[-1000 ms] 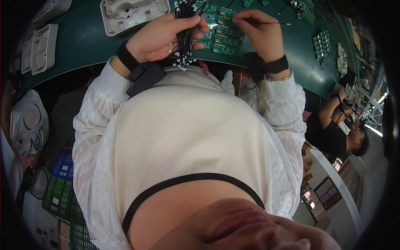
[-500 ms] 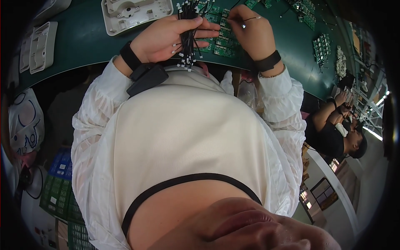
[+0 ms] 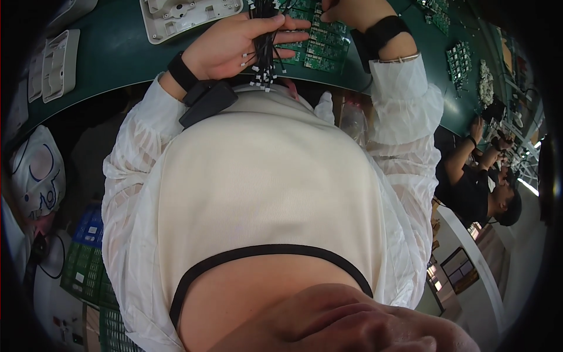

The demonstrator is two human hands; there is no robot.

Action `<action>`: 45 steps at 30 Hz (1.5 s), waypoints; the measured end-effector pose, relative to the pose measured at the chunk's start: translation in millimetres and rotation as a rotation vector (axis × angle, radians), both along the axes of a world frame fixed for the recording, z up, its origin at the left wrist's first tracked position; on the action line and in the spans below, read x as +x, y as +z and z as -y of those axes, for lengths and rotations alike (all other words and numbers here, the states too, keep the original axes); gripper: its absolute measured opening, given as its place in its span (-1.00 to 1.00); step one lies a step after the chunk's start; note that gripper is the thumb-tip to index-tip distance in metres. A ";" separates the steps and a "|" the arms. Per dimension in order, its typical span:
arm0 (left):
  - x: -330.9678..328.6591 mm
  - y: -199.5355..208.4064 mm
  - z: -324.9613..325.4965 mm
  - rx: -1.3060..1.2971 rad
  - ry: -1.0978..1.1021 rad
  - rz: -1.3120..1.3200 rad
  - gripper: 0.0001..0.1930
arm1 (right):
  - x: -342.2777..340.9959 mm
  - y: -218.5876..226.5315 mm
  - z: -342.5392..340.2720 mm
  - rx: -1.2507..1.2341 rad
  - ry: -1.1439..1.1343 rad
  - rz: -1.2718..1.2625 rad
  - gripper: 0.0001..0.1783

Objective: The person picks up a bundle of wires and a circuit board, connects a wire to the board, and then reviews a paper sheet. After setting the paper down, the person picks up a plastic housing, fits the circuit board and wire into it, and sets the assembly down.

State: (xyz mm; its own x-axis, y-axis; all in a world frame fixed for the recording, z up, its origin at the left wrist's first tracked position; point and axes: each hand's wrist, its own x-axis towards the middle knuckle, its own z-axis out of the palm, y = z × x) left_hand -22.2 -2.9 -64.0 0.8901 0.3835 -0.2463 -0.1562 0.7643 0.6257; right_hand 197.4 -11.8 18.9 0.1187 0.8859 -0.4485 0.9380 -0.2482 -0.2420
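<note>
My left hand [image 3: 226, 47] holds a bundle of thin black cables [image 3: 265, 51] with small white connectors. Its thumb lies across the bundle and its other fingers stretch out beyond it. Green circuit boards [image 3: 328, 44] lie on the table just right of the bundle, partly behind my left fingers. My right hand [image 3: 358, 13] is over the far part of these boards, cut by the upper edge of the picture. Its fingers are bent together; whatever is between the fingertips is too small or hidden to make out.
A beige plastic housing [image 3: 190, 20] lies left of the boards on the green table [image 3: 117, 53], with another housing [image 3: 61, 66] at the far left. More boards [image 3: 459, 61] and a white pile of small parts [image 3: 486, 82] lie to the right. A co-worker [image 3: 469, 185] sits beyond them.
My right hand has moved farther away over the boards, its forearm swinging outward. The cable that trailed from its fingers no longer shows. My left hand keeps the cable bundle almost in place.
</note>
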 end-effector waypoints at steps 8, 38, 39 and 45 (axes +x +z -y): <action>-1.6 -6.5 3.9 -0.004 0.024 0.051 -0.55 | -5.8 -2.5 65.8 0.357 0.038 -0.051 -0.83; -20.2 51.0 -4.7 -0.149 -0.029 0.033 -0.75 | 63.6 -32.8 122.8 0.572 0.059 -0.063 -0.92; -19.1 44.1 -5.3 -0.199 -0.054 0.098 -0.74 | 69.8 -34.6 125.3 0.494 -0.056 -0.269 -0.91; -15.2 -8.2 -15.2 -0.041 -0.227 0.129 -0.68 | 74.8 -58.0 120.5 0.385 -0.275 -0.878 -0.84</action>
State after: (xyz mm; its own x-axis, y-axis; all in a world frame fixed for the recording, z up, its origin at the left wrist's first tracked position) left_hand -37.4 12.2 -72.1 0.9772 0.1628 -0.1363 -0.0546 0.8130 0.5797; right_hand 272.3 -132.3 -39.1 0.1055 0.9809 -0.1636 0.3098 -0.1887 -0.9319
